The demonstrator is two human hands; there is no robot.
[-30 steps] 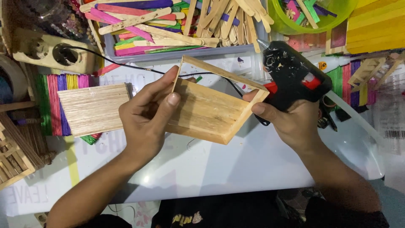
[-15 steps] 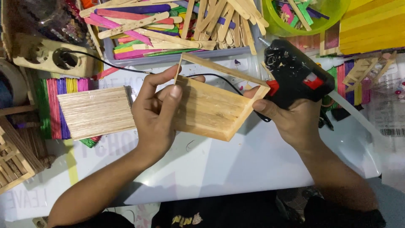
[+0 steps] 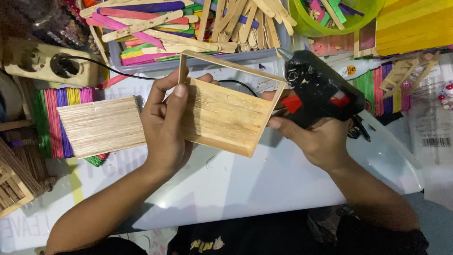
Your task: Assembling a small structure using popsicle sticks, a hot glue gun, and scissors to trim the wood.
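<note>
My left hand (image 3: 165,125) grips a box-like piece made of plain wooden craft sticks (image 3: 224,113), thumb and fingers on its left side, holding it tilted above the white work surface (image 3: 245,184). A thin stick frame rises from the piece's far edge. My right hand (image 3: 318,137) holds a black hot glue gun (image 3: 318,87) with a red trigger; its nozzle points up and left near the frame's right corner, and its fingers touch the piece's right edge.
A flat panel of plain sticks (image 3: 99,125) lies left of my hand over coloured sticks. A tray of loose coloured and plain sticks (image 3: 188,28) sits behind, with a green bowl (image 3: 330,19), a power socket (image 3: 45,63), yellow stick panels (image 3: 415,23) and a small stick lattice (image 3: 14,189).
The wooden piece has been lifted and turned slightly toward the tray. The glue gun hand has followed, staying at the piece's right edge.
</note>
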